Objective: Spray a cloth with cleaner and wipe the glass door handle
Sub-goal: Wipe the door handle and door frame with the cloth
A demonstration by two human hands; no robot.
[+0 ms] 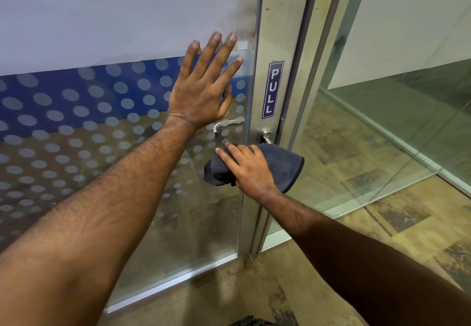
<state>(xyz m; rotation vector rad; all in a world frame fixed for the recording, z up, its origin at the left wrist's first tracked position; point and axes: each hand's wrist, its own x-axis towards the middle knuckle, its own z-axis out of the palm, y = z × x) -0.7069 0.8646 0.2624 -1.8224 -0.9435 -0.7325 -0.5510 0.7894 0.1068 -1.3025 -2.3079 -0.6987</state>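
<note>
Currently the door (76, 147) is braced by the left hand (201, 91), fingers (212, 50) spread flat on the glass, likely to stop it swinging. The cloth (288, 167) is wrapped over the handle (266, 136) and gripped by the right hand (251, 170), fingers (226, 156) curled round it for wiping.

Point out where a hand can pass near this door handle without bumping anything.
Free: the glass below the cloth, between the left forearm and the metal stile, down to the bottom rail. Also the bare stile above the PULL sign. Crowded: the handle, mostly under the cloth, with the sign right above it.
</note>
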